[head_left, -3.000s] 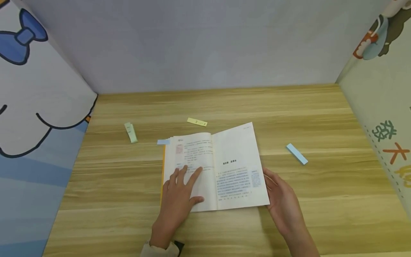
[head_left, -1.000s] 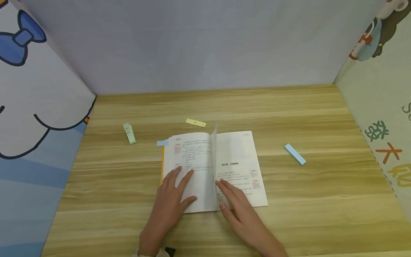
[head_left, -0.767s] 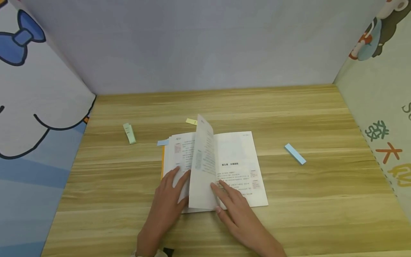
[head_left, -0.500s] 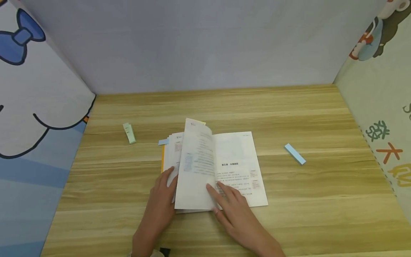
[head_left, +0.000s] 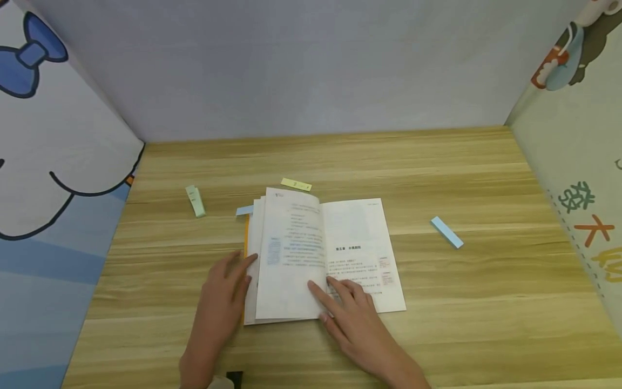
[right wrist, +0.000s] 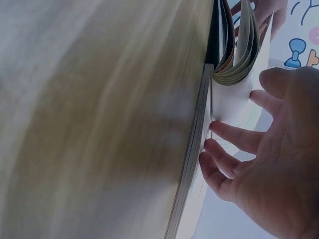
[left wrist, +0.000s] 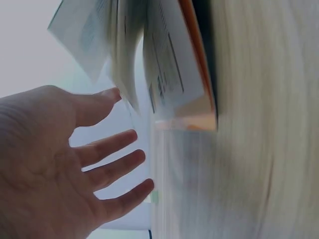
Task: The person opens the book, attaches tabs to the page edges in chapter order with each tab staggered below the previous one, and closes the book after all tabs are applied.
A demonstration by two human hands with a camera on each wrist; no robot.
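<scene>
Farthest beyond the left fingertips, a green sticky-note pad [head_left: 195, 200] lay on the wooden table [head_left: 486, 302]. The left hand [head_left: 221, 292] rested flat beside the open book [head_left: 320, 254], fingers straight and loosely spread, gripping nothing; their tips reached the fanned left-hand pages, which stood slightly lifted, apparently to catch and settle them. A small blue tab [head_left: 244, 210] stuck out from the book's upper left corner, and a yellow sticky strip [head_left: 296, 185] lay just past its far edge. The book lay at the table's middle, its spine and long axis running away from the person, the print's top pointing to the far wall. The right hand [head_left: 352, 316] pressed straight fingers near the gutter, seemingly holding the book open. Well right of those fingers lay a blue sticky-note pad [head_left: 447, 233].
</scene>
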